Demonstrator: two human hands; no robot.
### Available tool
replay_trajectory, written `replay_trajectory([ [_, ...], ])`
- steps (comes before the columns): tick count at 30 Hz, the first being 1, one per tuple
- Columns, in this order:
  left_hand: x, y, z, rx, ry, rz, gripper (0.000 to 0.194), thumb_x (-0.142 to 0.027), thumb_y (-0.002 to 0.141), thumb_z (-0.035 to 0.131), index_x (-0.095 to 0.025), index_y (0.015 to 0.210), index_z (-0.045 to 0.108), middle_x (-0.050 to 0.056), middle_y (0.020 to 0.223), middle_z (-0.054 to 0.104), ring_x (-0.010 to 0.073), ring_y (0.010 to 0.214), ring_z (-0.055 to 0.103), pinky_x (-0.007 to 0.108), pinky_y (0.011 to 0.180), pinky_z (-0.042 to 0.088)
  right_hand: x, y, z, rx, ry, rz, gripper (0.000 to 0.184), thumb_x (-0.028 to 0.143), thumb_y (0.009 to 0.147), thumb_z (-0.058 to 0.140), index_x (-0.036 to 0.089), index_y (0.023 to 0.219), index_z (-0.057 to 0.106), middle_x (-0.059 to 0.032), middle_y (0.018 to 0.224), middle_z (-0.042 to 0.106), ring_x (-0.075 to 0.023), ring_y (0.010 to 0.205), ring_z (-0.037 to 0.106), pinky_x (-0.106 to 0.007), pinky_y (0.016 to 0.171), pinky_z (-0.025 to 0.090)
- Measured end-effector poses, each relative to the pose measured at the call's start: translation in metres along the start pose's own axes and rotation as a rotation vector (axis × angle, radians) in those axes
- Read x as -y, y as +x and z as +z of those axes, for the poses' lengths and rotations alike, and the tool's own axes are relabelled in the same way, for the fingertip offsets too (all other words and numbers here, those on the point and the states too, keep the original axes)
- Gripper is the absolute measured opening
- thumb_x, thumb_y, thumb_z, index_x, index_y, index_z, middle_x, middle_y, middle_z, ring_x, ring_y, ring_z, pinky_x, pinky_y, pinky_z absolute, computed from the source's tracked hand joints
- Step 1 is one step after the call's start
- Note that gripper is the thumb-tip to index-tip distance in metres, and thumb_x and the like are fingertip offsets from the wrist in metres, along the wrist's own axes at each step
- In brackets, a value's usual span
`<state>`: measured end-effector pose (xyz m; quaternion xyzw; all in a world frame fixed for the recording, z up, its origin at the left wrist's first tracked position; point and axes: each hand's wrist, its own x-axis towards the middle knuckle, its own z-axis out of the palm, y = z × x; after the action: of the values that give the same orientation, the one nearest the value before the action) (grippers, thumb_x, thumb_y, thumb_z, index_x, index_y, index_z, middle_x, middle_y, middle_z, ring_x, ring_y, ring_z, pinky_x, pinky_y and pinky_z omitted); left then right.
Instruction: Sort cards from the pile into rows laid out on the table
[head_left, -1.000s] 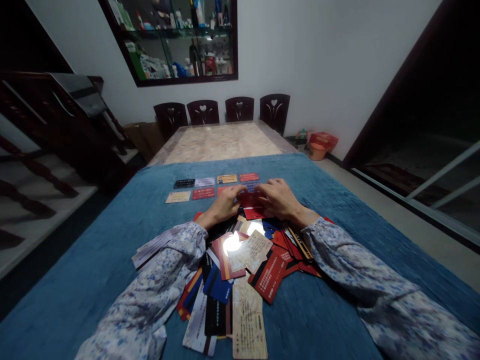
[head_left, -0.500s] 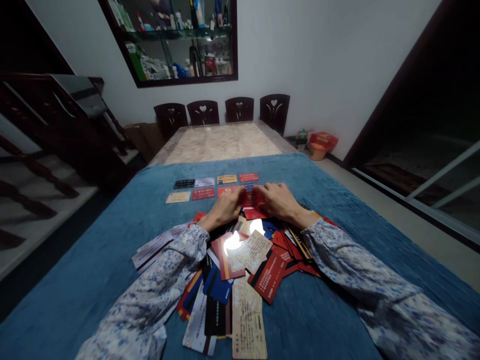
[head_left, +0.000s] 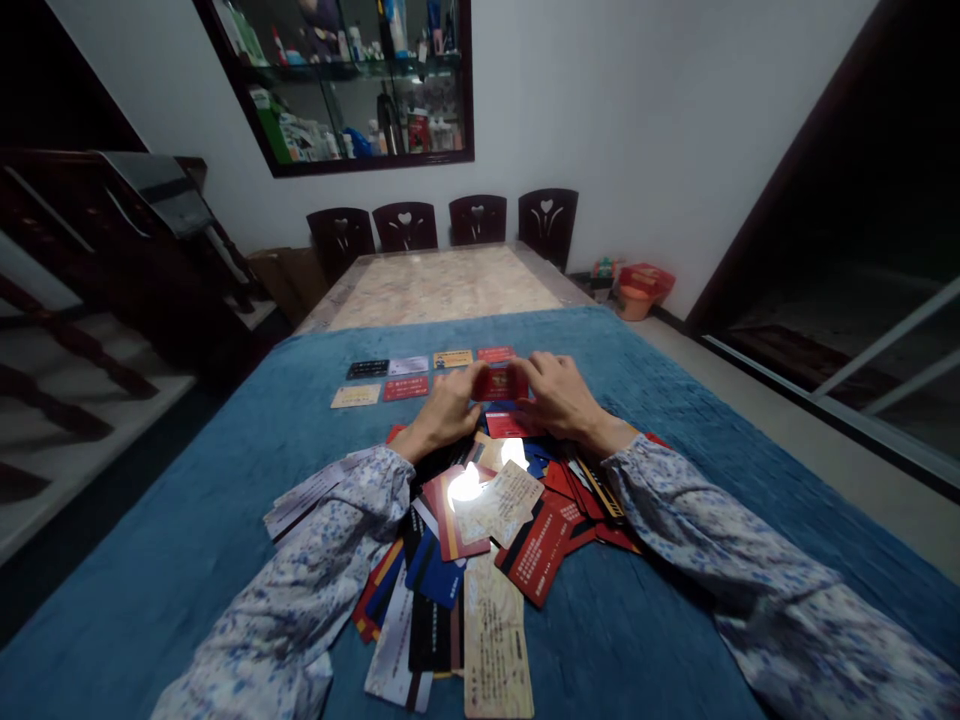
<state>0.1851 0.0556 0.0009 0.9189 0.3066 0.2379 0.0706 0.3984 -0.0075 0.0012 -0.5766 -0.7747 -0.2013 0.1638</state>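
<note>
A dark red card [head_left: 499,384] is held between my two hands, level with the rows of laid-out cards. My left hand [head_left: 448,405] grips its left edge, fingers closed. On its right edge my right hand [head_left: 559,395] is closed too. Beneath my hands and forearms spreads a loose heap of cards, among them a red card [head_left: 538,555], a beige card [head_left: 499,640] and a blue card [head_left: 436,568]. Beyond, a black card [head_left: 368,368], a silver card [head_left: 409,365], a yellow card [head_left: 452,358] and several others lie in two rows, partly hidden by my hands.
A blue cloth [head_left: 240,500] covers the near part of the long table [head_left: 450,285]. Several dark chairs [head_left: 405,225] stand at its far end. Shelves with bottles [head_left: 360,100] are set in the wall. Left is a wooden stair railing [head_left: 67,370]; right, an orange bucket [head_left: 635,302] stands on the floor.
Both hands have lifted the dark red card slightly away from me, toward the laid-out rows. More of the bright red card below it shows now.
</note>
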Motion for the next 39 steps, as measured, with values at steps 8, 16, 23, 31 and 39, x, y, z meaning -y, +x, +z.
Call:
replay_trajectory([
  [8, -0.001, 0.003, -0.007, -0.049, 0.118, 0.009, 0.056, -0.006, 0.081, 0.054, -0.014, 0.137, 0.051, 0.017, 0.133, 0.064, 0.0317, 0.122, 0.058, 0.047, 0.104, 0.044, 0.002, 0.007, -0.009, -0.036, -0.006, -0.028, 0.039, 0.029, 0.092, 0.060, 0.013, 0.128, 0.059, -0.0175, 0.112, 0.068, -0.0308, 0.102, 0.052, -0.038, 0.084, 0.031],
  [16, 0.006, 0.005, -0.031, -0.079, 0.168, -0.028, 0.048, -0.011, 0.082, 0.060, -0.017, 0.129, 0.056, 0.015, 0.127, 0.060, 0.0328, 0.118, 0.055, 0.046, 0.099, 0.047, 0.004, 0.032, -0.017, 0.029, 0.000, -0.078, 0.044, 0.029, 0.092, 0.059, 0.012, 0.133, 0.058, -0.0198, 0.118, 0.066, -0.0318, 0.106, 0.050, -0.039, 0.081, 0.031],
  [23, 0.032, 0.006, -0.045, -0.044, 0.192, -0.024, 0.049, -0.012, 0.080, 0.066, -0.018, 0.128, 0.059, 0.014, 0.132, 0.061, 0.0336, 0.121, 0.052, 0.048, 0.103, 0.046, 0.011, 0.057, -0.012, 0.093, 0.043, -0.104, 0.043, 0.031, 0.092, 0.061, 0.016, 0.133, 0.061, -0.0204, 0.130, 0.060, -0.0328, 0.112, 0.046, -0.039, 0.082, 0.033],
  [31, 0.070, 0.005, -0.037, -0.017, 0.173, -0.087, 0.050, -0.017, 0.078, 0.071, -0.018, 0.128, 0.064, 0.013, 0.128, 0.066, 0.0336, 0.120, 0.052, 0.050, 0.104, 0.045, 0.016, 0.079, 0.004, 0.218, 0.082, -0.139, 0.046, 0.036, 0.094, 0.062, 0.016, 0.135, 0.061, -0.0202, 0.134, 0.059, -0.0331, 0.115, 0.046, -0.039, 0.081, 0.037],
  [39, 0.085, 0.008, -0.026, 0.073, 0.139, -0.174, 0.044, -0.021, 0.074, 0.078, -0.021, 0.118, 0.070, 0.013, 0.123, 0.069, 0.0360, 0.118, 0.054, 0.053, 0.101, 0.046, 0.014, 0.091, 0.020, 0.327, 0.104, -0.160, 0.036, 0.038, 0.093, 0.065, 0.020, 0.124, 0.068, -0.0180, 0.127, 0.064, -0.0315, 0.111, 0.051, -0.038, 0.080, 0.041],
])
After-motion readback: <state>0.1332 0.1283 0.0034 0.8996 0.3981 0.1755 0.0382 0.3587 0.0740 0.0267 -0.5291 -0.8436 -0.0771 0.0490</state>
